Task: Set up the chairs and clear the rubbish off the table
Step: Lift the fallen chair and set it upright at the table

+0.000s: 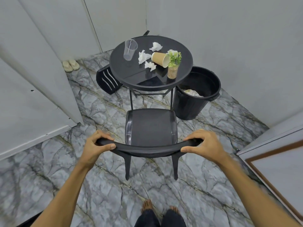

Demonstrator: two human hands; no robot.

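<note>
though clear of chair (150,126), bin (188,105) beside table (118,67)

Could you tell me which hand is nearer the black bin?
Right. The right hand grips the chair back nearest the bin; the left hand grips its opposite end.

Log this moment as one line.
chair: upright before round table | left hand: grips backrest | right hand: grips backrest | on table: crumpled tissues, tipped paper cup, clear plastic cup | bin: beside table

Your round black table (122,72) holds 1 clear cup (130,49), 1 tipped paper cup (160,59), 4 crumpled tissues (143,57) and 1 potted plant (173,67).
</note>
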